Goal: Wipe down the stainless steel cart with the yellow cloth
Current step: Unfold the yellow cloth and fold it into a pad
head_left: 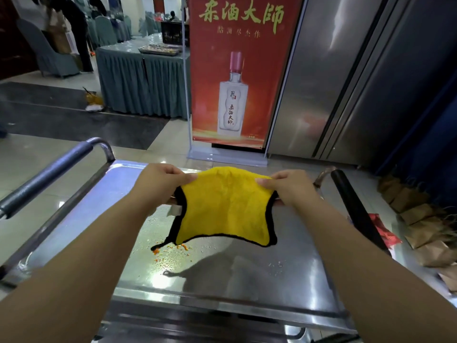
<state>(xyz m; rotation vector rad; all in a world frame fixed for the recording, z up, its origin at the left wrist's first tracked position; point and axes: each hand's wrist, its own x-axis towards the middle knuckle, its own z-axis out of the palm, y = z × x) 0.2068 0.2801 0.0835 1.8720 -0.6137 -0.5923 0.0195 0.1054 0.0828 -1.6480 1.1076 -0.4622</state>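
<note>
Stainless steel cart point(247, 276) top carries orange crumbs point(173, 248) and droplets near its left-centre. Left hand point(160, 180) and right hand point(288, 185) each pinch an upper corner of the yellow cloth point(226, 206), stretched above the surface. Recommend lowering it flat and sweeping crumbs toward one edge.

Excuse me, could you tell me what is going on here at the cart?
A person is holding the yellow cloth spread out above the stainless steel cart, the left hand and right hand each pinching an upper corner. Orange crumbs and droplets lie on the cart top, so wiping is not yet done.
</note>
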